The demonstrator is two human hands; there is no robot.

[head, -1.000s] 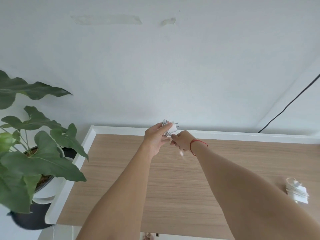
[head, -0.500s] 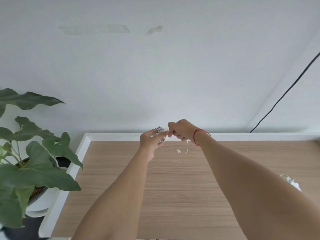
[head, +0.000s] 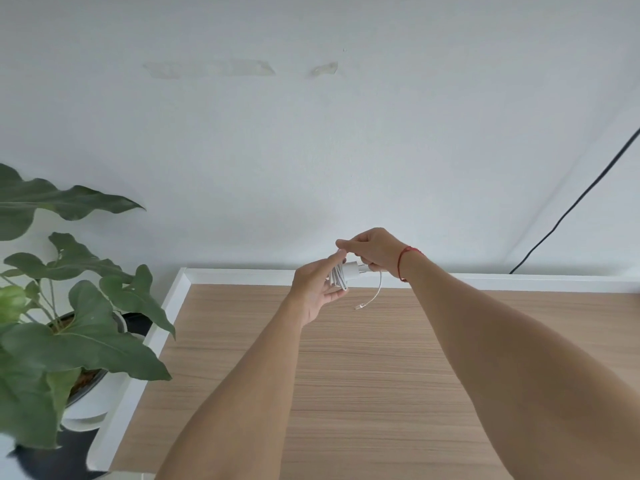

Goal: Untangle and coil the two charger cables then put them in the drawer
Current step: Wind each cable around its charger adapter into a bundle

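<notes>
**Head view: last turns of the coil going on, above the far edge of the desk**

Head camera, looking down along both forearms. The left hand [head: 317,289] and the right hand [head: 372,251] meet in the air over the far edge of the wooden desktop [head: 381,393], touching at the fingertips. Between them is the white charger cable [head: 337,279], wound into a tight bundle beside its plug block [head: 351,270]. The left hand holds the bundle with its index finger stretched up along the loops and its lower fingers curled under them. The right hand, with a red string bracelet [head: 403,261] at the wrist, has its fingers curled and pinches the cable just above the bundle. Its lower fingers are against the plug end. A short loose tail hangs below the right hand and ends in a small connector [head: 358,307], clear of the desk.

By my reading this is the coiling step, nearly finished on this cable, with only the tail unwound. The next move calls for the right hand to carry the tail round the bundle and tuck the connector in while the left hand keeps the loops from springing open.

No drawer and no second cable are in view. A potted plant [head: 69,323] stands left of the desk. A black wire [head: 571,209] runs down the wall at right.
</notes>
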